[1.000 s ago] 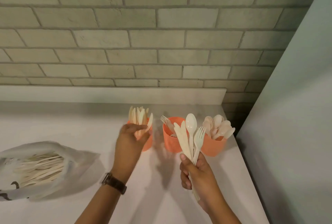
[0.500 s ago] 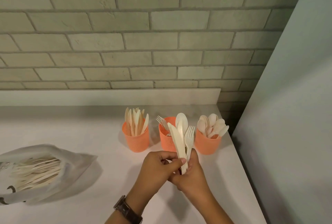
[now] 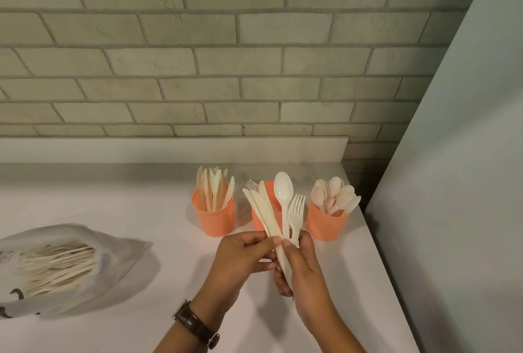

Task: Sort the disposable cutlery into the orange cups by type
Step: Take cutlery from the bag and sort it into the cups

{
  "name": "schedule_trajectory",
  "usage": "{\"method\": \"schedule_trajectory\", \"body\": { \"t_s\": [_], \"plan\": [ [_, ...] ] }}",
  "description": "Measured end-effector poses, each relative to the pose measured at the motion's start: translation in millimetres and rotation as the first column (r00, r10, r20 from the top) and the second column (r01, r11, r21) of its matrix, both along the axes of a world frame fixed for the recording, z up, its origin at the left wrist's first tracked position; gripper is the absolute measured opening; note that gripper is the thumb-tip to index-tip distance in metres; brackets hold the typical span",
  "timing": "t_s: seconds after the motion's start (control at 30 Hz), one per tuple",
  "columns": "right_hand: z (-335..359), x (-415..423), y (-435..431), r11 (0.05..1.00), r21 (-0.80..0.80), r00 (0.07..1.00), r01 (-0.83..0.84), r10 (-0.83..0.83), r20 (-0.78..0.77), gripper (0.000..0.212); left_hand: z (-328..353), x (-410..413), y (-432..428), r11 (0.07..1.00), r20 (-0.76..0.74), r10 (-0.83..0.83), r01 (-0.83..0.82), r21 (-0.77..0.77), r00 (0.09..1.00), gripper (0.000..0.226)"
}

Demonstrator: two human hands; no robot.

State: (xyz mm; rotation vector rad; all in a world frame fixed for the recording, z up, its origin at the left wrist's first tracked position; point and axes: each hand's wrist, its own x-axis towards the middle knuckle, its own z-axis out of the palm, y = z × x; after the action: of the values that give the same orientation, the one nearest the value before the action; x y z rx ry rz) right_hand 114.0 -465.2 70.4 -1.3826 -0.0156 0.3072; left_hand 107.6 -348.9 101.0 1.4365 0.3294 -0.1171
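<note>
Your right hand (image 3: 304, 270) grips the cutlery (image 3: 284, 211) handles; your left hand (image 3: 240, 258) pinches a knife (image 3: 261, 209) just above that grip. Likely light, slippery, bendy: hold the handle.

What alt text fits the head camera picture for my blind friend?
A person's left hand and right hand hold plastic knives, a spoon and a fork over a counter. Behind, orange cups: the left cup holds knives, the middle cup forks, the right cup spoons; a bag of cutlery lies left.
</note>
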Motion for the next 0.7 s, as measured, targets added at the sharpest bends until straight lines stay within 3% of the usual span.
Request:
{"method": "schedule_trajectory", "body": {
  "t_s": [0.13,0.27,0.4,0.5,0.6,0.7],
  "plan": [
    [-1,1,4,0.999,0.002,0.999,0.048,-0.048,0.004,0.012,-3,-2,0,0.998,0.006,0.000,0.001,-0.061,1.000,0.014],
    [-4,3,5,0.999,0.038,0.998,0.024,-0.022,-0.057,0.023,-9,-1,4,0.983,0.027,-0.136,0.139,-0.121,0.990,0.021],
    [-4,1,3,0.996,0.092,0.998,-0.021,0.026,-0.053,0.014,-13,0,5,0.978,0.039,-0.127,0.131,-0.163,0.991,0.022],
    [-6,1,2,0.994,0.110,0.998,0.006,0.001,-0.066,0.019,-11,2,7,0.981,0.038,-0.116,0.120,-0.155,0.993,0.021],
    [-11,5,0,0.994,0.099,0.994,0.048,-0.038,-0.099,0.017,-2,9,21,0.992,0.057,-0.030,0.037,-0.123,0.998,0.018],
    [-16,10,-4,0.996,0.066,0.995,0.054,-0.048,-0.091,0.014,8,25,53,0.982,0.143,0.188,-0.189,-0.011,0.972,0.014]
  ]
}}
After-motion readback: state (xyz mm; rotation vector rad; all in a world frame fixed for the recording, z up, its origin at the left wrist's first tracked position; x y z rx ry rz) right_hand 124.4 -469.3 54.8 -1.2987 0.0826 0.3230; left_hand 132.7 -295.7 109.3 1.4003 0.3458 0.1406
